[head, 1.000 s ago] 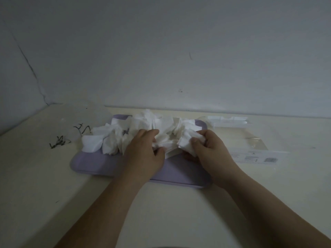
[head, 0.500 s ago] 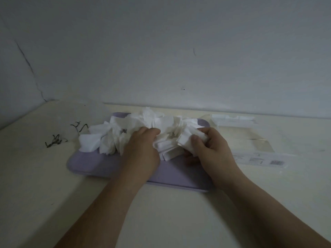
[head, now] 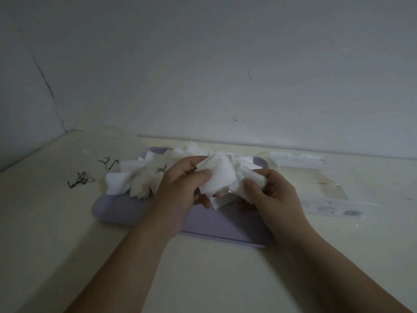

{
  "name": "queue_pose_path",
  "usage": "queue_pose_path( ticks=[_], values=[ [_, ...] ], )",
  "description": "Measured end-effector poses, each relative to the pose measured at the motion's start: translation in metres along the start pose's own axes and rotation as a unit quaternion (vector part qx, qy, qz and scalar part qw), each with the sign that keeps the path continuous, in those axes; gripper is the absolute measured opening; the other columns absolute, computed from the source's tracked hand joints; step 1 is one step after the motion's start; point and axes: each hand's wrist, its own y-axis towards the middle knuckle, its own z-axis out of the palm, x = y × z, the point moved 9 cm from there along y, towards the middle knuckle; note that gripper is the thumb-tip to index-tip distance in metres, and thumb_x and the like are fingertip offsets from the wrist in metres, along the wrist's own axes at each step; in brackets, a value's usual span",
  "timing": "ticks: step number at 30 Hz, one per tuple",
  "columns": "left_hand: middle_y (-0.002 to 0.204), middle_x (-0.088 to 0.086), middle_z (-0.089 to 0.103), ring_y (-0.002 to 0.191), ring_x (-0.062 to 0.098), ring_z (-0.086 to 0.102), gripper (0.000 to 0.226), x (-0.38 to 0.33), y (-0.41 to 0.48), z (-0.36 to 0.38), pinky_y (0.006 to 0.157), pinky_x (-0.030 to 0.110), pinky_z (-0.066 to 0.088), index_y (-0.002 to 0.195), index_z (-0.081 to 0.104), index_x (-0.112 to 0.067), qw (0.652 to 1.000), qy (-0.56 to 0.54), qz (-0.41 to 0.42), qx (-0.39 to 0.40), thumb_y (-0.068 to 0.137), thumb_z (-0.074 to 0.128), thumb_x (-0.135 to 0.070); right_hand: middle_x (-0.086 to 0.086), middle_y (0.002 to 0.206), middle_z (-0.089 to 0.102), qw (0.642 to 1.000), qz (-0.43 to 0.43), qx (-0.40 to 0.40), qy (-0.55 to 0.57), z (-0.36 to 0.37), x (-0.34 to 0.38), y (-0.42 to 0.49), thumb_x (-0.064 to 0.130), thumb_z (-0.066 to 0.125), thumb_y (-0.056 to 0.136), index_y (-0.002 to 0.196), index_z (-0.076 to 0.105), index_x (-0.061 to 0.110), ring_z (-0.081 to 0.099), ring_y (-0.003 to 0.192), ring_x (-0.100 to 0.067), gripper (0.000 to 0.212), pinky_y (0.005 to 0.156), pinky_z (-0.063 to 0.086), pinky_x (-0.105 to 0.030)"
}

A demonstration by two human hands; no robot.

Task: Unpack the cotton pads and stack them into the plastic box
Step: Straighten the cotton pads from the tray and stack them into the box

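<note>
A loose heap of white cotton pads [head: 140, 177] lies across the back of a flat lilac tray [head: 216, 224]. My left hand [head: 180, 190] grips a bunch of pads [head: 217, 175] lifted slightly above the tray, thumb on top. Beside it, my right hand [head: 273, 195] pinches another small bunch of pads [head: 250, 179], touching the left bunch. A clear plastic box [head: 297, 160] with white pads inside sits behind and to the right of the tray, against the wall.
An empty clear wrapper [head: 327, 195] with a printed label lies flat to the right of the tray. Small dark twisted bits [head: 81, 179] lie on the cream tabletop at the left. A grey wall closes the table at the back and left.
Both hands have risen off the heap with pads in them. The left hand has turned so that its bunch faces up, and the two bunches have come together.
</note>
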Motion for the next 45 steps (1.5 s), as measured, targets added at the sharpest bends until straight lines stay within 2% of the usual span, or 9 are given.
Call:
queue_pose_path(
  ticks=[5,10,15,19,22,26,33,41,45],
  values=[
    [0.096,0.008,0.076,0.073,0.021,0.059,0.037,0.012,-0.005,0.016,0.052,0.028,0.046,0.123,0.066,-0.013,0.991,0.083,-0.011,0.104,0.087,0.076,-0.011,-0.013,0.098,0.082,0.995,0.025,0.030,0.095,0.003,0.004,-0.004,0.011,0.076,0.096,0.109,0.079,0.008,0.080,0.093,-0.030,0.013,0.076,0.065,-0.038],
    [0.085,0.002,0.078,0.062,0.007,0.059,0.020,0.014,-0.005,0.012,0.055,0.023,0.046,0.106,0.070,-0.013,0.987,0.152,0.005,0.055,0.088,0.079,-0.010,-0.022,0.096,0.081,0.995,0.028,0.061,0.068,0.009,0.001,-0.003,0.009,0.073,0.098,0.105,0.082,0.007,0.077,0.090,-0.030,0.012,0.089,0.064,-0.051],
    [0.085,0.007,0.076,0.061,0.011,0.059,0.015,0.013,-0.004,0.008,0.057,0.027,0.048,0.096,0.076,-0.022,0.984,0.176,0.030,0.030,0.084,0.083,-0.015,-0.026,0.101,0.079,0.992,0.040,0.084,0.080,0.013,0.000,-0.003,0.012,0.065,0.104,0.107,0.082,0.007,0.072,0.090,-0.030,0.018,0.083,0.060,-0.043],
    [0.075,0.000,0.069,0.065,0.010,0.059,0.017,0.008,-0.008,0.012,0.060,0.021,0.050,0.091,0.077,-0.021,0.978,0.191,0.079,0.015,0.080,0.087,-0.011,-0.026,0.100,0.077,0.980,0.074,0.117,0.143,0.018,0.001,-0.007,0.039,0.067,0.097,0.107,0.081,0.003,0.073,0.089,-0.027,0.040,0.078,0.057,-0.037],
    [0.077,-0.003,0.072,0.073,0.013,0.065,0.020,0.004,-0.009,0.011,0.069,0.025,0.056,0.088,0.077,-0.022,0.976,0.198,0.095,-0.007,0.076,0.090,-0.011,-0.020,0.098,0.080,0.987,0.062,0.068,0.133,0.012,-0.001,-0.004,0.025,0.068,0.099,0.105,0.082,0.005,0.074,0.089,-0.029,0.025,0.076,0.060,-0.038],
    [0.073,0.007,0.073,0.066,0.015,0.063,0.016,-0.002,-0.007,0.006,0.064,0.029,0.053,0.077,0.073,-0.015,0.975,0.199,0.103,-0.007,0.079,0.088,-0.010,-0.027,0.101,0.078,0.989,0.073,0.007,0.131,0.001,-0.008,0.000,0.022,0.065,0.105,0.099,0.082,0.005,0.075,0.088,-0.029,0.025,0.082,0.063,-0.047],
    [0.087,0.009,0.078,0.076,0.020,0.069,0.015,0.008,-0.007,0.009,0.075,0.043,0.060,0.089,0.077,-0.019,0.978,0.195,0.070,-0.005,0.080,0.088,-0.015,-0.021,0.103,0.081,0.987,0.081,0.026,0.136,0.006,-0.003,-0.004,0.017,0.067,0.102,0.104,0.083,0.007,0.077,0.097,-0.034,0.019,0.079,0.063,-0.042],
    [0.072,0.020,0.068,0.062,0.017,0.058,0.018,-0.007,-0.009,0.006,0.058,0.027,0.047,0.074,0.073,-0.021,0.974,0.201,0.103,-0.028,0.081,0.086,-0.011,-0.023,0.108,0.080,0.971,0.119,-0.019,0.207,-0.001,-0.006,-0.005,0.016,0.064,0.103,0.104,0.083,0.004,0.075,0.106,-0.045,0.022,0.093,0.061,-0.053],
    [0.061,0.005,0.064,0.054,0.012,0.056,0.021,-0.009,-0.010,0.012,0.048,0.019,0.042,0.077,0.069,-0.019,0.990,0.127,0.059,0.032,0.086,0.078,-0.003,-0.019,0.105,0.081,0.984,0.085,-0.026,0.156,-0.002,-0.003,-0.004,0.020,0.064,0.105,0.102,0.084,0.009,0.077,0.103,-0.041,0.023,0.084,0.064,-0.046]
  ],
)
